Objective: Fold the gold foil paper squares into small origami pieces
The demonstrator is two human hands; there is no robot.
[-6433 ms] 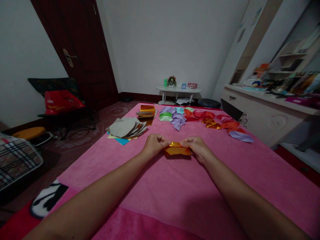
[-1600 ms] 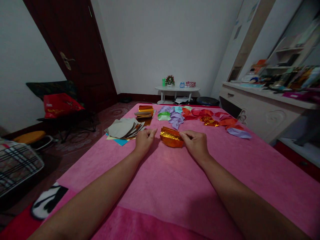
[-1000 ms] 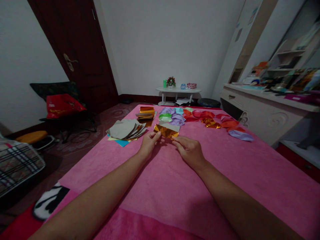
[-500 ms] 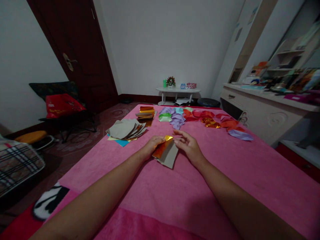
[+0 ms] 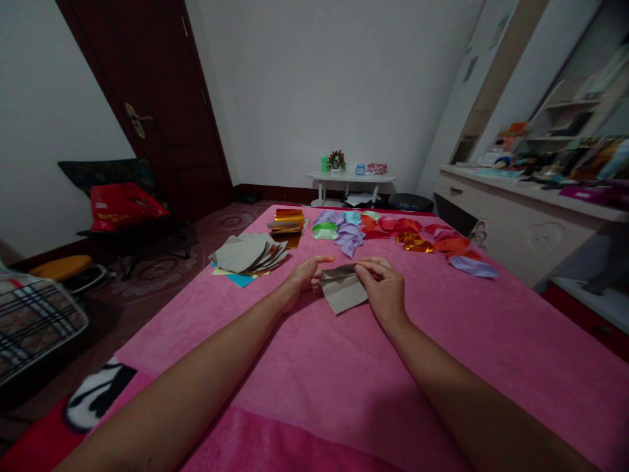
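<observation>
A small sheet of paper (image 5: 344,290) is held just above the pink cover, its plain grey side towards me and a fold along its top. My right hand (image 5: 386,288) is closed on its upper right corner, thumb in front. At the left edge is my left hand (image 5: 307,276), with curled fingers against the paper and one digit stretched along the top. To the left lies a fanned stack of grey-backed sheets (image 5: 246,254). Behind it is a pile of gold and orange foil paper (image 5: 289,223).
Folded coloured papers (image 5: 350,237) in purple, green and red spread along the far side of the pink cover (image 5: 314,380). A white table (image 5: 351,177) stands against the wall. On the left, a chair holds a red bag (image 5: 125,206). A white cabinet (image 5: 521,210) stands right.
The paper has turned so its gold-orange face no longer shows, and it has shifted slightly right. My right hand has closed on its corner; my left hand has changed its hold.
</observation>
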